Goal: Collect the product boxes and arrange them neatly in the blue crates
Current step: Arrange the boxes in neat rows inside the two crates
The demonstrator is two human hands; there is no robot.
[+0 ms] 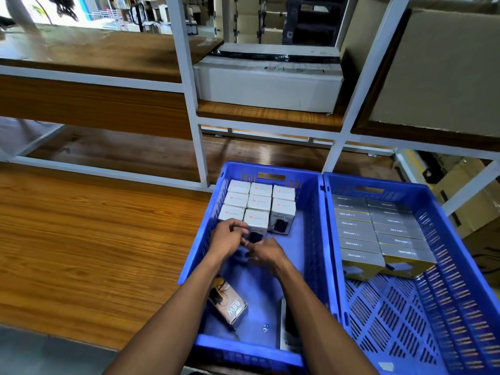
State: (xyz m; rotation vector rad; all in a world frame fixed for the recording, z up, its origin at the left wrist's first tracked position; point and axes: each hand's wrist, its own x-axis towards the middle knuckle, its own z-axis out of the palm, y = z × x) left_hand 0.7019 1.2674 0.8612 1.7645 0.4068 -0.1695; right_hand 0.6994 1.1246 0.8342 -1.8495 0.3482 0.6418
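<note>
Two blue crates stand side by side on the wooden table. In the left crate (315,228), several white product boxes (259,189) stand in neat rows at the far left corner. My left hand (228,238) curls its fingers round the left edge of the nearest white box (257,220). My right hand (266,251) is just below that box, fingers curled toward my left hand; its grip is blurred. A 65W box (232,307) lies on its side near the crate's front. Another box (288,331) is partly hidden under my right forearm.
The right crate (433,307) holds two columns of grey and yellow boxes (378,231) in its far half; its near half shows bare mesh floor. White shelving posts (197,125) rise behind the crates, with a taped white carton (267,82) and brown cartons (438,69).
</note>
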